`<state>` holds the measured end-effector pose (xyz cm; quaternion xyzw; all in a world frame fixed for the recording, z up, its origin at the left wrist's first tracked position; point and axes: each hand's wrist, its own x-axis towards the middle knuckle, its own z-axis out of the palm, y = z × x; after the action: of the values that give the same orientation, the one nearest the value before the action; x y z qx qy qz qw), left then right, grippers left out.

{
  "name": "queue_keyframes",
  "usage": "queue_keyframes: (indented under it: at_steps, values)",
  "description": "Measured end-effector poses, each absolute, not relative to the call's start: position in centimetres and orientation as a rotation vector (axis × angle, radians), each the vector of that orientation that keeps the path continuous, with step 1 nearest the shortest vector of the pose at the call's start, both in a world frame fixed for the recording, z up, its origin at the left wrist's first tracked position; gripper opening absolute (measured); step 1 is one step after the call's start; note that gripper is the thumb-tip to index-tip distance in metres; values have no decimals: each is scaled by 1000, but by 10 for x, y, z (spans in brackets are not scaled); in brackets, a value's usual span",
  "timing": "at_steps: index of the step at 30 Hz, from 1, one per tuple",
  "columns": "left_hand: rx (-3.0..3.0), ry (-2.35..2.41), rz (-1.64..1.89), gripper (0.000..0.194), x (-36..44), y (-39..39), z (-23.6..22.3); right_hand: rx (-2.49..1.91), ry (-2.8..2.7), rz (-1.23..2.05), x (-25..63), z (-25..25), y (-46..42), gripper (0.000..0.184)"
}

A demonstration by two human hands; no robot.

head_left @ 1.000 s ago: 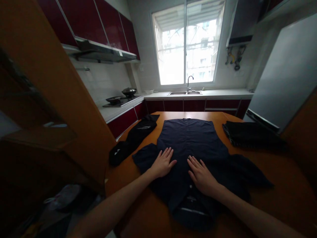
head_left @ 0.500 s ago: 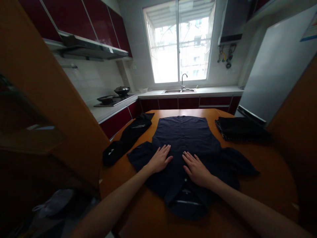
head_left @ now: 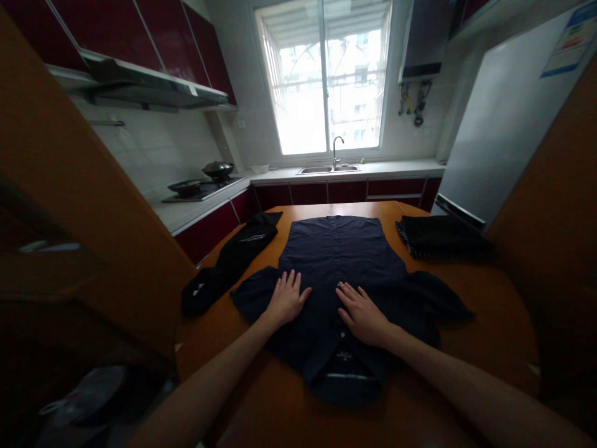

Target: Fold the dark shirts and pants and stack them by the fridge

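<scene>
Resting on the shirt (head_left: 345, 249), my left hand (head_left: 286, 300) lay palm down, wide and flat, its fingers straight and slightly parted, the thumb out toward the middle. My right hand (head_left: 364, 315) was flat on the cloth too — fingers stretched long and slanting in toward the front seam, the grip wide. The shirt was spread in front of me on the wooden table (head_left: 492, 317), dark blue, its collar (head_left: 345, 392) nearest me and its hem toward the window (head_left: 326, 81). One sleeve (head_left: 253, 291) reached out to my left, the other (head_left: 441, 297) to my right. A pale button (head_left: 342, 335) showed just beside my right hand, above the collar's opening. Left of the shirt lay a black garment (head_left: 240, 252) with small white marks; right of it, near the table's far edge, sat a folded black cloth (head_left: 443, 238). Beyond the table were the sink (head_left: 317, 170) under the window, a lidded pan (head_left: 218, 169) on the stove (head_left: 205, 191) to the left, and the fridge (head_left: 494, 124) — tall and pale — on the right.
</scene>
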<state>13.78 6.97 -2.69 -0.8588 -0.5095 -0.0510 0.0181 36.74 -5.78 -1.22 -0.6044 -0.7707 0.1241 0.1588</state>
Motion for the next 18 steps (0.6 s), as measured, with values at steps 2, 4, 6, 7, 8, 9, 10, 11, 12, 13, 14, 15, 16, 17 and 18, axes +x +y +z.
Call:
queue_keyframes:
  at_steps: [2, 4, 6, 7, 8, 9, 10, 11, 12, 13, 14, 15, 16, 17, 18]
  values:
    - [-2661, -1587, -172, 72, 138, 70, -25, -1729, -2207, 354, 368, -14, -57, 60]
    - [-2697, -1539, -207, 67, 140, 69, -22, -1728, -2209, 348, 368, -16, -56, 60]
    - [-2789, -1428, -267, 61, 143, 66, -17, -1724, -2212, 344, 368, -17, -56, 60]
    - [-2853, -1357, -300, 59, 144, 64, -15, -1722, -2213, 343, 368, -17, -55, 61]
    - [-2921, -1285, -331, 57, 145, 62, -13, -1719, -2214, 341, 369, -17, -55, 61]
    - [-2984, -1221, -357, 56, 147, 59, -11, -1715, -2216, 338, 369, -17, -55, 60]
    - [-3042, -1167, -376, 55, 148, 57, -10, -1710, -2217, 334, 369, -17, -55, 60]
    - [-3094, -1121, -384, 54, 149, 55, -10, -1706, -2219, 329, 370, -17, -55, 60]
    - [-3139, -1083, -380, 53, 150, 54, -9, -1702, -2223, 324, 370, -17, -56, 59]
    - [-3174, -1056, -368, 53, 150, 53, -9, -1696, -2228, 322, 371, -17, -56, 58]
    - [-3200, -1038, -351, 52, 151, 53, -9, -1691, -2234, 321, 372, -17, -56, 57]
    - [-3221, -1025, -334, 52, 151, 53, -9, -1685, -2239, 322, 373, -16, -55, 57]
    - [-3236, -1019, -325, 51, 152, 54, -9, -1680, -2242, 325, 374, -16, -55, 56]
    - [-3242, -1020, -334, 50, 152, 54, -7, -1674, -2242, 330, 375, -16, -55, 55]
    - [-3244, -1023, -365, 49, 153, 53, -5, -1667, -2239, 337, 377, -16, -54, 55]
